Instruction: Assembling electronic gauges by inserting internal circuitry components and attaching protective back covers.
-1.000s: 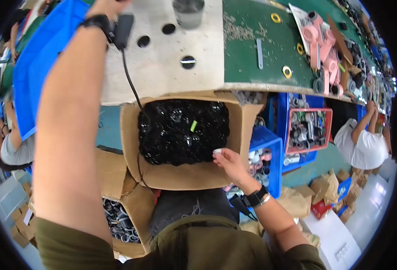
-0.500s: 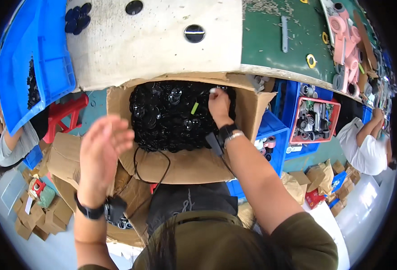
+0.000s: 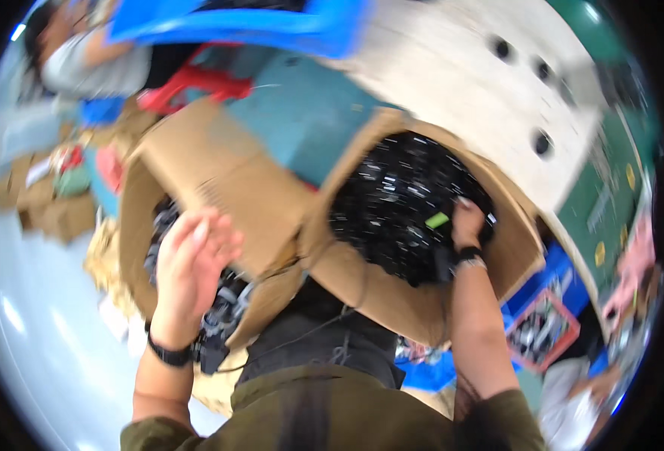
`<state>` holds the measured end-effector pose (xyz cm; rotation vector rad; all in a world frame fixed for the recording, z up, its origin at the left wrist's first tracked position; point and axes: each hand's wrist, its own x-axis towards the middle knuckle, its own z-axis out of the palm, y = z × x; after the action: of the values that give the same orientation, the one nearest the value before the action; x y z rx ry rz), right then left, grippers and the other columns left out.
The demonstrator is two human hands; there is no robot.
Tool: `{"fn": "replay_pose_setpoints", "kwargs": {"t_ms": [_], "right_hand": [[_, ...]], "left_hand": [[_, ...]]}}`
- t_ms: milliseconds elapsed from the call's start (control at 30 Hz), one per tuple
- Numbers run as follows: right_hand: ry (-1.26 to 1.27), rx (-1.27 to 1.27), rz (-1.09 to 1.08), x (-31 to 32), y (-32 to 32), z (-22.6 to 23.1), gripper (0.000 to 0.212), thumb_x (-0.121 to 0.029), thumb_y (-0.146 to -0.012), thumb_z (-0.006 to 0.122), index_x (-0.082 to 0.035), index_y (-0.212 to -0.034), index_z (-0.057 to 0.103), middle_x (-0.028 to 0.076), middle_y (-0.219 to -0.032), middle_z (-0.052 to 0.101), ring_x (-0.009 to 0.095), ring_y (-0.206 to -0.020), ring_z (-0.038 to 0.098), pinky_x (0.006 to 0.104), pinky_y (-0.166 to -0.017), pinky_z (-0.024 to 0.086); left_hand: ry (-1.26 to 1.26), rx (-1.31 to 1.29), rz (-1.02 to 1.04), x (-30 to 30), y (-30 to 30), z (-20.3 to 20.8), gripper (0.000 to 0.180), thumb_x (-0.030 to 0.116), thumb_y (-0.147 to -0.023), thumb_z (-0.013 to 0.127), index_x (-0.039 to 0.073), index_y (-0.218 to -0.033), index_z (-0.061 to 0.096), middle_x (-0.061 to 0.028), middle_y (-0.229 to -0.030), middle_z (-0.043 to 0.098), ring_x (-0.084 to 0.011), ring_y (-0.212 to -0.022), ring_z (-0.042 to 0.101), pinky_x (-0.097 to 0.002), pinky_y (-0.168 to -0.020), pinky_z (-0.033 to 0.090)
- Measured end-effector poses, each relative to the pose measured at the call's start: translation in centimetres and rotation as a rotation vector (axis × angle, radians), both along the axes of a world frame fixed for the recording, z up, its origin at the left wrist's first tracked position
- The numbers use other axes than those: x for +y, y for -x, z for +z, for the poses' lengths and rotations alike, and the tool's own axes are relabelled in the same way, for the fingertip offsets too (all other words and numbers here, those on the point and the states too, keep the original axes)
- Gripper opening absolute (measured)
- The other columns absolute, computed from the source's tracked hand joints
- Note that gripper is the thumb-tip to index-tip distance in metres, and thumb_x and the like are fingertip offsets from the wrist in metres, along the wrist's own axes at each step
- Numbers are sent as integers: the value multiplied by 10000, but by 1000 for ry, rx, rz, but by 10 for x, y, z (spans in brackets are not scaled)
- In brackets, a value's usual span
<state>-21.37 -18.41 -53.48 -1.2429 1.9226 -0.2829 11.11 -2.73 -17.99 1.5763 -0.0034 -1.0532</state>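
A cardboard box [image 3: 351,278] in front of me is full of glossy black discs [image 3: 381,203], blurred by motion. A short yellow-green piece [image 3: 437,220] lies on them. My right hand [image 3: 467,224] is inside this box at its right side, with curled fingers touching the discs; whatever they grip, if anything, is hidden. A small white spot shows at its fingertips. My left hand [image 3: 195,259] is raised with fingers apart and nothing in it. Beneath it is a second open box [image 3: 138,248] with dark grey and black parts [image 3: 227,308].
A white worktop [image 3: 452,83] with a few black discs [image 3: 542,143] lies beyond the box. A blue bin [image 3: 234,28] and a red stool [image 3: 197,79] stand at the far left, near a seated person. A pink-rimmed crate [image 3: 546,331] is at right. A thin cable [image 3: 302,338] crosses my lap.
My view has turned left, so the disc box now appears further right and tilted. My left hand is now over the second box. My right hand stays among the discs.
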Motion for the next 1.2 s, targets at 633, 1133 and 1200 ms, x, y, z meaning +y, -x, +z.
{"fn": "replay_pose_setpoints", "kwargs": {"t_ms": [633,1133,1200], "right_hand": [[-251,-580,-189,58,-37,199,164,-109,-866,507,-94,-1029,517,10,-760,583,97,-512,546,209,-467,458],[-257,-892,65,93,-102,325,265,47,-786,533,-52,-1027,483,38,-838,548,105,-613,541,223,-549,483],[-179,-985,183,95,-112,368,316,87,-725,580,-53,-982,459,60,-854,524,114,-632,527,224,-542,473]], "left_hand": [[-1389,-1225,-863,142,-173,-258,382,290,-666,649,71,-970,572,-99,-972,565,-266,-920,534,-389,-807,393],[332,380,203,168,-132,-55,454,246,-815,493,-34,-1169,437,-193,-1110,523,-284,-940,567,-398,-815,483],[545,565,92,137,-97,-4,491,320,-821,443,-37,-1157,440,-250,-1159,476,-368,-950,553,-423,-799,492]]}}
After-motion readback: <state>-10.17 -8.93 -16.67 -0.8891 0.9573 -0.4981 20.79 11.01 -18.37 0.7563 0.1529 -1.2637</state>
